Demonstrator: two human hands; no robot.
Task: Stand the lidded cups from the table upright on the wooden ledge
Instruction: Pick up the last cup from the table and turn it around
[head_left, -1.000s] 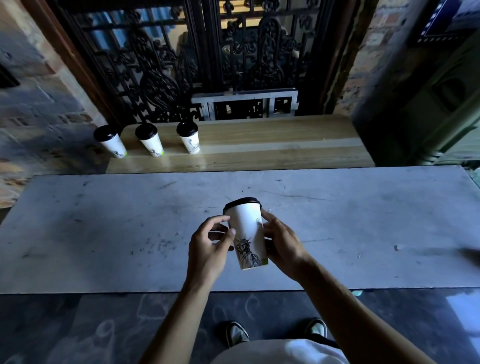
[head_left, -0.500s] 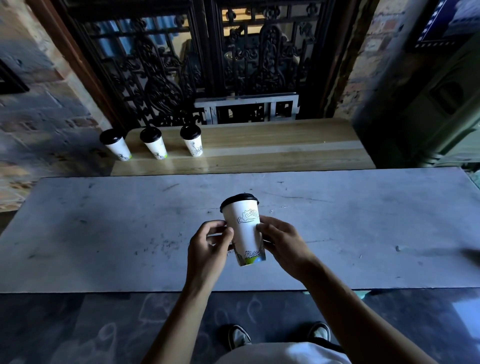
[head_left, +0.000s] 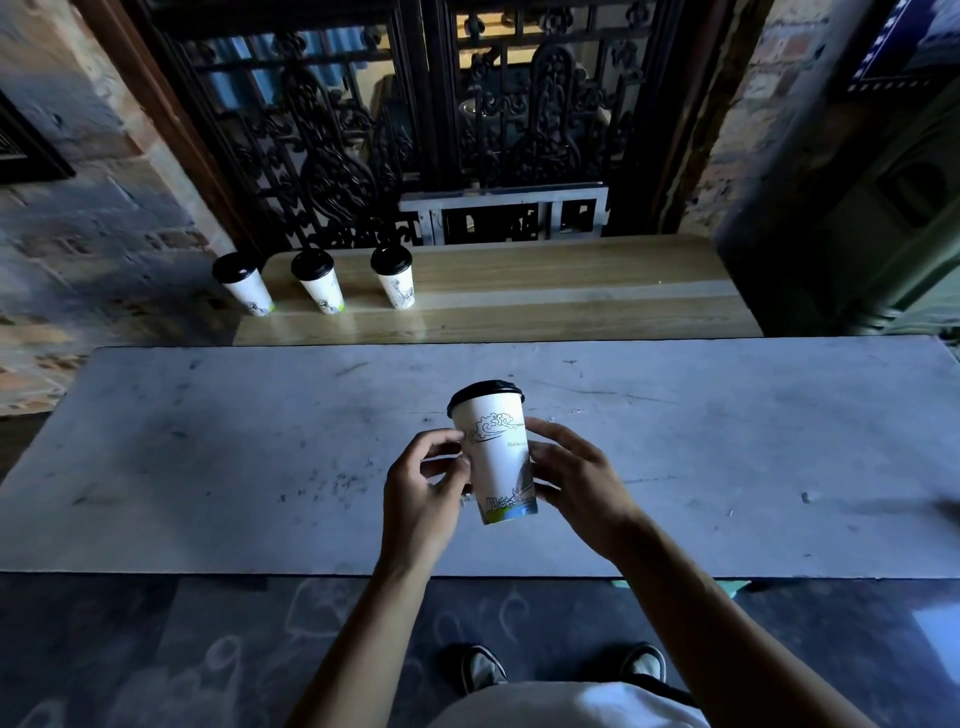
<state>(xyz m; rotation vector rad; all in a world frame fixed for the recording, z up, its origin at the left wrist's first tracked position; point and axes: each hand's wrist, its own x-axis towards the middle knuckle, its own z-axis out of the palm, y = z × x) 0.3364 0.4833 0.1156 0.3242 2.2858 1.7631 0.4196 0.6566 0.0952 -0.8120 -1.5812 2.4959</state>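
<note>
**One cup in both hands, three upright on the ledge**

Nearest the camera, a pair of shoes (head_left: 563, 670) stands on the dark floor, on the near side of the table (head_left: 208, 467). Above the table's near half, both hands hold a lidded cup (head_left: 496, 457) between them, clear of the tabletop and tilted slightly, its black lid (head_left: 485, 393) pointing up and away. The left hand (head_left: 421, 499) touches the cup's left side with thumb and fingertips curled in a loose pinch; the right hand (head_left: 576, 483) cups the right side, its fingers (head_left: 545, 431) gently spread and wrapped around the wall. The cup is white with line drawings and a green and blue band near its base.

Beyond the table's far edge runs the wooden ledge (head_left: 545, 291). Toward its left end three more lidded cups stand upright in a row: the left cup (head_left: 248, 288), the middle cup (head_left: 322, 286) and the right cup (head_left: 397, 283), apart from one another. Behind the ledge rises a black ornate iron grille (head_left: 337, 145)
</note>
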